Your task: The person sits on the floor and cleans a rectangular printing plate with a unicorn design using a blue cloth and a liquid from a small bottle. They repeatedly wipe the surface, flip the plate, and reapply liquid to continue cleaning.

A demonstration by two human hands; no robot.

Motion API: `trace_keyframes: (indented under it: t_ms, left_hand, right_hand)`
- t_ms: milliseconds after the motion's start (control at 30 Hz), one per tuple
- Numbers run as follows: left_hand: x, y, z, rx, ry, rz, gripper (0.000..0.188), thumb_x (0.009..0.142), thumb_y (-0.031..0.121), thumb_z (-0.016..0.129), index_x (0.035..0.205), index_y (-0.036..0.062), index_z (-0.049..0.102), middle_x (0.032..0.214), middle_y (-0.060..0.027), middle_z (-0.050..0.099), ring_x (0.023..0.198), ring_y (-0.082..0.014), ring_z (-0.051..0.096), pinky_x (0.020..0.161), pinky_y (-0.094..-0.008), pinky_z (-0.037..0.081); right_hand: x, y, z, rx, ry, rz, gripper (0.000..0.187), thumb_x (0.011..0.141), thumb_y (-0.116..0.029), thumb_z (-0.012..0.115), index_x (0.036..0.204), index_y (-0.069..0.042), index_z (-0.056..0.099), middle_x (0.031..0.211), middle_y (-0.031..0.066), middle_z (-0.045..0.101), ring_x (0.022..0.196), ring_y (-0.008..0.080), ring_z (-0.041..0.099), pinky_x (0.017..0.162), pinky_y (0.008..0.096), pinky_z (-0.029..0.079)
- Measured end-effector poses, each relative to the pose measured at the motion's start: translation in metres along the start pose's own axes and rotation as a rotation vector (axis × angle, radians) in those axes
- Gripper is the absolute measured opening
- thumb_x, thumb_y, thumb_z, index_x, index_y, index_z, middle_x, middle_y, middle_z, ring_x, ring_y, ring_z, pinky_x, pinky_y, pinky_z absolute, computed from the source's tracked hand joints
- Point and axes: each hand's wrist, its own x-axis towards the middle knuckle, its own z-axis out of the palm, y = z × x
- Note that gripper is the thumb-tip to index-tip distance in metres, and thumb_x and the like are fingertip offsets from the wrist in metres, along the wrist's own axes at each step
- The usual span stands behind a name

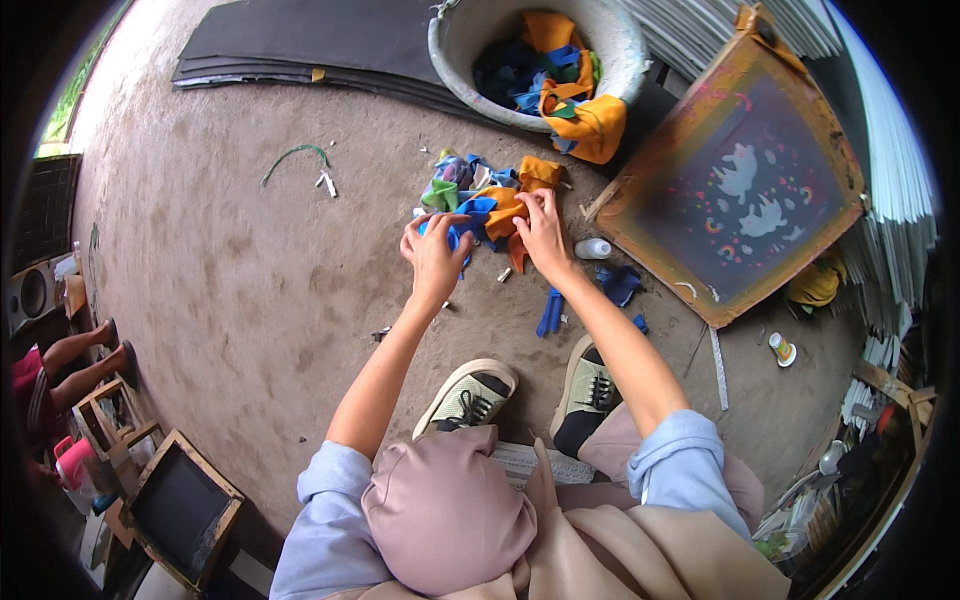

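A small heap of fabric scraps lies on the concrete floor in front of my shoes. My left hand (437,262) is at its near left side, thumb and fingers curled round a blue fabric scrap (478,208). On the other side my right hand (545,235) pinches an orange fabric scrap (503,212) between thumb and fingertips. Behind these pieces are a green scrap (440,195) and another orange scrap (540,173). Closer to my right forearm rest blue strips (549,312) and a dark blue scrap (619,284).
A large grey basin (445,60) holding coloured cloth stands beyond the heap. A wood-framed printing screen (735,180) leans at the right, beside a small white bottle (593,248). Dark flat sheets (300,45) lie at the back. Another person's legs (85,365) show far left.
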Motion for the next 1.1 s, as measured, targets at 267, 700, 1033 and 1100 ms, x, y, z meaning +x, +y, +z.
trace_keyframes:
  t_ms: [267,700,1033,1100]
  left_hand:
    - [0.014,-0.008,-0.006,-0.513,0.134,-0.106,0.019,0.074,0.011,0.075,0.081,0.0027,0.059,0.083,-0.0037,0.062,0.080,-0.0146,0.058,0.076,-0.0275,0.046]
    - [0.018,0.049,-0.078,-1.058,0.265,0.036,0.027,0.085,0.008,0.066,0.110,0.0030,0.054,0.099,-0.0002,0.055,0.085,-0.0058,0.054,0.073,-0.0191,0.044]
    - [0.020,-0.005,-0.077,-0.872,0.298,-0.024,0.016,0.091,0.004,0.048,0.103,0.0041,0.059,0.091,0.0003,0.055,0.082,-0.0071,0.053,0.075,-0.0223,0.042]
    - [0.014,-0.032,-0.074,-0.918,0.303,-0.093,0.017,0.091,0.003,0.043,0.101,0.0047,0.057,0.090,-0.0018,0.057,0.083,-0.0087,0.053,0.077,-0.0235,0.043]
  right_hand:
    - [0.007,-0.023,-0.016,-0.031,0.077,0.100,0.015,0.086,-0.002,0.049,0.100,-0.002,0.053,0.093,0.0179,0.057,0.088,0.0364,0.055,0.080,0.0422,0.045]
    - [0.083,-0.174,-0.171,0.521,0.630,-0.153,0.023,0.090,0.000,0.035,0.113,0.001,0.040,0.108,0.0134,0.048,0.095,0.0187,0.054,0.079,0.0303,0.053]
    - [0.105,-0.129,-0.119,-0.164,0.562,-0.299,0.035,0.085,-0.002,0.054,0.115,0.003,0.038,0.117,0.0210,0.041,0.109,0.0310,0.045,0.087,0.0377,0.046]
    - [0.065,-0.136,-0.082,-0.203,0.417,-0.400,0.035,0.084,-0.002,0.056,0.114,0.002,0.039,0.114,0.0194,0.044,0.106,0.0301,0.046,0.085,0.0378,0.045]
